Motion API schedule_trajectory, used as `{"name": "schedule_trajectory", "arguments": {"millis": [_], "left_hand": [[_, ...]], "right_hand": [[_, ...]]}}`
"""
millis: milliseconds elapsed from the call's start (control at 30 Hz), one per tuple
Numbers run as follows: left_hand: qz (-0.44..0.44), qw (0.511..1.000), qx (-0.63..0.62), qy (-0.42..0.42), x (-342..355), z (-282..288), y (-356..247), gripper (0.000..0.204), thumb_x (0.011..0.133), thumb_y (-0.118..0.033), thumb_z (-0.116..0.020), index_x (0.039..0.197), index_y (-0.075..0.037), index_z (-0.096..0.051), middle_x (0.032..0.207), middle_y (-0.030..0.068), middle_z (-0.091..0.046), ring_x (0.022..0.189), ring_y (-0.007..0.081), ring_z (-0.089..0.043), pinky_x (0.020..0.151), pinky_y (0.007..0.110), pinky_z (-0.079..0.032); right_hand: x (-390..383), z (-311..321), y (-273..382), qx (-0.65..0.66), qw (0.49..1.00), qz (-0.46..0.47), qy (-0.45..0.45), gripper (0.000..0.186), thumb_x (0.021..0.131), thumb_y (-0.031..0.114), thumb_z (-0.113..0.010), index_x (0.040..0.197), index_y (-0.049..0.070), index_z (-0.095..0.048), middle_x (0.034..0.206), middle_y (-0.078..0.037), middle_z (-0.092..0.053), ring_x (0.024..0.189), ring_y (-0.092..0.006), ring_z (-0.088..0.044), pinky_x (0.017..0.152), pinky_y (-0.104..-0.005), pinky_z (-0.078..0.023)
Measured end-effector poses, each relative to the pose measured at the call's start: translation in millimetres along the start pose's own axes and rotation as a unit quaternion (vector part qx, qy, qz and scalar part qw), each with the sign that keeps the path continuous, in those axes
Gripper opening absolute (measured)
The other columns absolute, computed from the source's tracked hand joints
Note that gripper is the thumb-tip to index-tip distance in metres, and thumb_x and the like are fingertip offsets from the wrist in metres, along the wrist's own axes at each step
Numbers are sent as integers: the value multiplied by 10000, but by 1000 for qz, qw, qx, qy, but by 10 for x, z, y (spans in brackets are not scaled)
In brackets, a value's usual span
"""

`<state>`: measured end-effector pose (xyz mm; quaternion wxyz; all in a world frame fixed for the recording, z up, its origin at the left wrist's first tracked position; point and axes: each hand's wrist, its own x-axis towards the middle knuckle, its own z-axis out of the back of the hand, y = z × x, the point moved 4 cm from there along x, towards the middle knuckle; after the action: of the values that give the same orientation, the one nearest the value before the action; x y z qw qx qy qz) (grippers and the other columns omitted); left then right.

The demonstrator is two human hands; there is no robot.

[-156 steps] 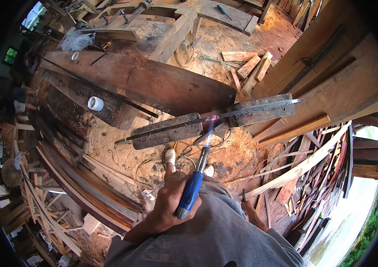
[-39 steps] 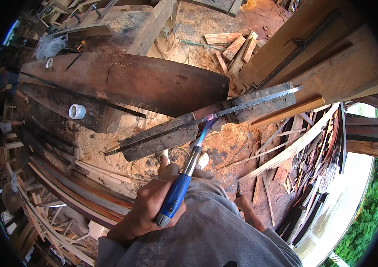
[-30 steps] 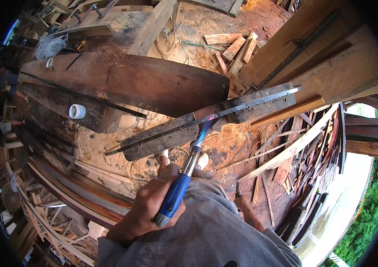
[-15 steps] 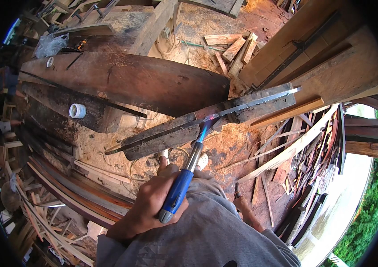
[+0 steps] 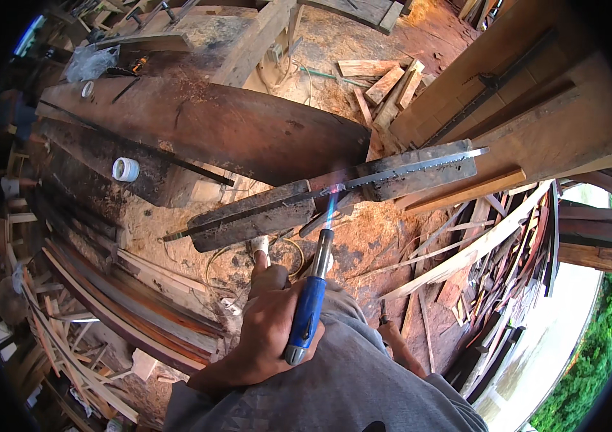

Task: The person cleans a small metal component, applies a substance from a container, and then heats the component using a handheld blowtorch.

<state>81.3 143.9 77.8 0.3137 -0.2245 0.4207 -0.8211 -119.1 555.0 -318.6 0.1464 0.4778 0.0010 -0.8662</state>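
My left hand [image 5: 273,327] is wrapped round a blue gas torch [image 5: 308,309] with a metal nozzle. Its blue flame points away from me and meets a toothed saw blade [image 5: 414,170], where a small spot glows pinkish. The long blade lies along a slot between two dark wooden boards [image 5: 248,216], its bright end sticking out at the right and its dark tip at the left. Low beside my right thigh, my right hand [image 5: 401,347] is closed, partly hidden by my shirt. A short, thin dark piece [image 5: 383,311] juts up from it; its kind is unclear.
A broad dark plank bench [image 5: 198,122] stands beyond the blade, with a white tub [image 5: 126,170] to its near left. Offcuts [image 5: 392,86] lie behind on the sawdust-covered floor. Wood strips [image 5: 493,245] are heaped at the right, long boards [image 5: 133,309] at the left.
The torch has turned slightly more upright and shifted a little right and nearer me in the picture. Its flame still meets the blade. The whole view has tilted slightly.
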Motion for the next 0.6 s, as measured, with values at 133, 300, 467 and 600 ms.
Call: {"name": "schedule_trajectory", "arguments": {"millis": [133,300,467,600], "left_hand": [[2,999,9,-37,-25,-96,-59,345,781,-13,-682,1107,79,-617,962,241,-686,649,270,-657,624,353,-545],[-17,998,3,-58,-12,-186,-115,474,745,-48,-740,1189,56,-611,720,104,-618,618,265,-629,614,362,-528],[24,998,23,-50,-58,-244,-139,506,742,-49,-744,1213,60,-594,758,113,-626,668,280,-629,650,374,-526],[62,997,30,-28,-80,-271,-141,558,737,-62,-754,1245,72,-568,784,120,-631,702,293,-626,691,388,-523]], "right_hand": [[230,82,-294,-73,996,57,0,269,814,148,-548,913,-56,-692,831,-274,-698,820,-433,-705,706,-485,-552],[506,126,-639,-180,969,168,5,204,836,65,-541,867,-42,-712,756,-220,-698,761,-381,-719,658,-460,-564],[439,404,-422,23,1000,0,-18,286,810,121,-512,911,-102,-661,824,-315,-681,864,-443,-709,692,-514,-540],[343,580,-223,-4,1000,-4,24,285,812,111,-514,974,-77,-655,848,-325,-678,883,-434,-710,695,-511,-536]]}}
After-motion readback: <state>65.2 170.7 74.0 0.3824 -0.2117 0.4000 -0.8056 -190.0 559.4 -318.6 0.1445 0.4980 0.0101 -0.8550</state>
